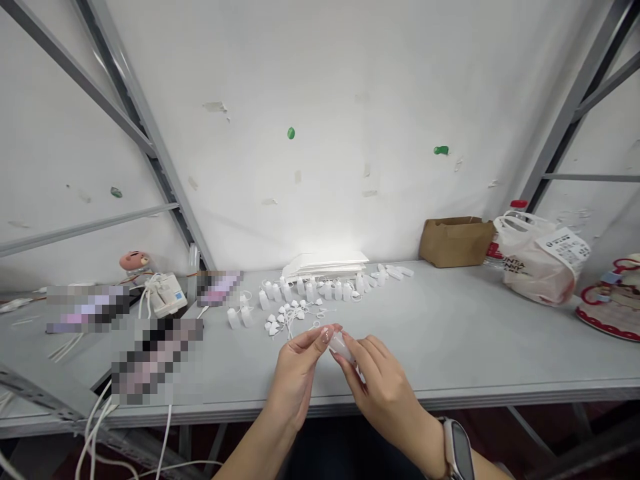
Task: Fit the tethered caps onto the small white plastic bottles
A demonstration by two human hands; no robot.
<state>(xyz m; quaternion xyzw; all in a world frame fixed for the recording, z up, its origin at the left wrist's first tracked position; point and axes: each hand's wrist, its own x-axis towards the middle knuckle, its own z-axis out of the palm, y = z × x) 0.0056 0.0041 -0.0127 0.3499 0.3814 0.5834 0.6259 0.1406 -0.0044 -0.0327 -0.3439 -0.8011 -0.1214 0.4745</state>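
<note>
Above the front edge of the grey shelf, my right hand (383,377) grips a small translucent white bottle (341,347), tilted on its side. My left hand (299,365) is closed at the bottle's top end, thumb and forefinger pinched together. Whatever sits in that pinch, perhaps a cap, is hidden by the fingers. Just beyond my hands lies a loose group of small white caps (285,315) with thin cords. Several more small bottles (310,290) stand in a row behind the caps, some with caps and loops. A few bottles (395,272) lie on their sides at the row's right end.
White flat sheets (325,265) are stacked against the wall. Rightward stand a brown cardboard box (456,243), a plastic bag (540,263) and a red-trimmed item (613,307). Blurred devices (157,363), a white power strip (167,293) and cables (95,423) occupy the left. Metal posts (150,147) frame the shelf (475,333).
</note>
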